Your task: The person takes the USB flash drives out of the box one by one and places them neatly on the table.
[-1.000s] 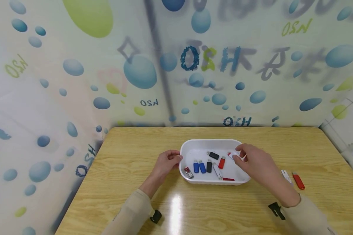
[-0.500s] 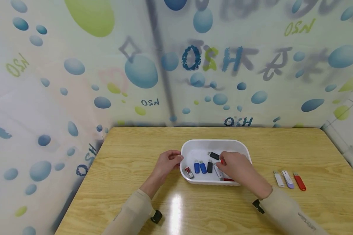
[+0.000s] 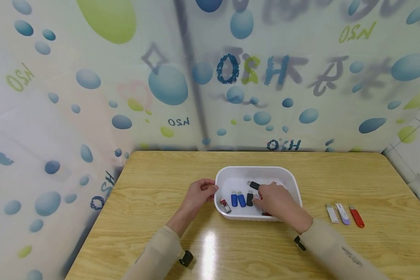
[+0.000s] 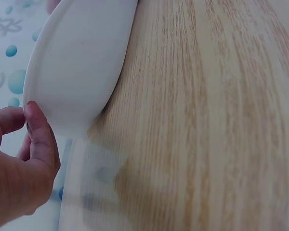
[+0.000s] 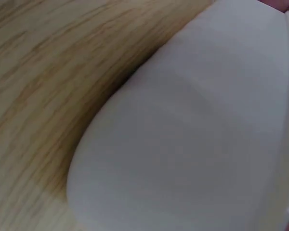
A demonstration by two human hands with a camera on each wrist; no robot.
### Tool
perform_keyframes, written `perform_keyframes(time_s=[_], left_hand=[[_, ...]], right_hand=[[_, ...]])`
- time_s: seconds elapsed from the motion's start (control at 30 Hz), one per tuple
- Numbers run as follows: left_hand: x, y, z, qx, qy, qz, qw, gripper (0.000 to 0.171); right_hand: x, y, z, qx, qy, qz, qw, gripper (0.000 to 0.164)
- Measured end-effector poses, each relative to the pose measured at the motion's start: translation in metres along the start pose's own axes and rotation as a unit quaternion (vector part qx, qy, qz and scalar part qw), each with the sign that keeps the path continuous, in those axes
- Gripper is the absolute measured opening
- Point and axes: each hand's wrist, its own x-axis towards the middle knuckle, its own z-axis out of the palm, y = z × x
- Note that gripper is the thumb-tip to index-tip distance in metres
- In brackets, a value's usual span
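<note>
A white plastic tray [image 3: 229, 181] stands on the wooden table with several USB sticks lying in it. My left hand [image 3: 196, 194] grips its left rim; in the left wrist view, thumb and forefinger pinch the tray edge [image 4: 82, 62]. My right hand [image 3: 281, 202] reaches into the tray's right half, its fingertips low among the sticks. Just left of it are a black USB stick [image 3: 250, 199] and another black stick [image 3: 254, 185]. Two blue sticks [image 3: 238, 199] and a red-and-silver swivel stick [image 3: 225, 206] lie farther left. The right hand covers the other sticks, and its grip is hidden.
To the right of the tray, a white USB stick [image 3: 332, 213], a white-and-purple one [image 3: 342, 214] and a red one [image 3: 356, 216] lie in a row on the table [image 3: 161, 171]. A patterned wall covering [image 3: 210, 77] rises behind the table's far edge.
My right hand has moved left and down from the tray's right end to its middle, covering the red and white sticks there. The left hand stays on the rim.
</note>
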Motion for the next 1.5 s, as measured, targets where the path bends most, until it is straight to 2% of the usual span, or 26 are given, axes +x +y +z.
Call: perform_keyframes(time_s=[0.17,0.4,0.8,1.23,1.5], left_hand=[[0.000,0.000,0.000,0.000,0.001,-0.004,1.0000,0.031],[0.000,0.001,0.001,-0.002,0.000,-0.006,1.0000,0.031],[0.000,0.001,0.002,0.001,-0.002,0.007,1.0000,0.033],[-0.001,0.002,0.000,0.001,0.006,-0.006,1.0000,0.031],[0.000,-0.001,0.000,0.003,0.002,-0.007,1.0000,0.033]], right_hand=[[0.004,-0.002,0.003,-0.027,-0.003,0.003,1.000,0.029],[0.006,-0.005,0.006,-0.019,-0.009,0.005,1.000,0.030],[0.005,-0.005,0.006,-0.033,-0.008,-0.003,0.999,0.021],[0.004,-0.004,0.005,-0.015,0.000,0.000,1.000,0.022],[-0.006,0.000,-0.009,0.028,0.029,0.001,0.999,0.019]])
